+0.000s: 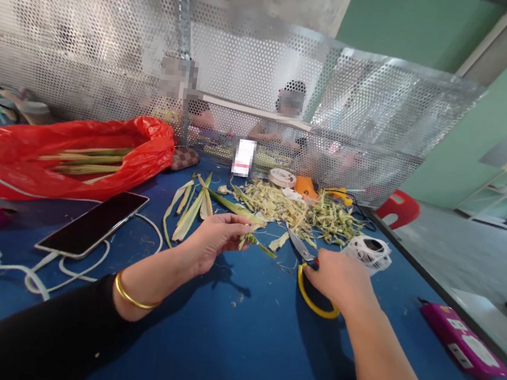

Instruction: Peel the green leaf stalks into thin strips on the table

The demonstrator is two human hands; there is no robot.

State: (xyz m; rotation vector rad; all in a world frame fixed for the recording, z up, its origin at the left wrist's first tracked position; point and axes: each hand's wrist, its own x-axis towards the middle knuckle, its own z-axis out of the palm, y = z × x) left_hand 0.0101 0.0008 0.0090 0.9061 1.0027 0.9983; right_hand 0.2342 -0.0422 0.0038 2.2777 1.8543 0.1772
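Between the fingertips of my left hand (pixel 219 238) is a small green knotted piece of plant leaf (pixel 250 239), with a thin stem end pointing right. My right hand (pixel 344 280) is closed on a pair of scissors (pixel 317 301) with yellow handles; the blades (pixel 301 245) point up and left, a little apart from the leaf piece. Just behind both hands lies a heap of pale leaf scraps (pixel 275 202), and beside it a greener pile of small pieces (pixel 336 219). Several long split leaves (pixel 195 207) lie to the left of the heap.
A red plastic bag (pixel 15 152) holds long stalks at the left. Nearer are a phone (pixel 92 225) and white cables. A roll of white string (pixel 369 252) and a purple box (pixel 465 339) lie right. A perforated metal screen (pixel 252 59) closes the back; people sit beyond it.
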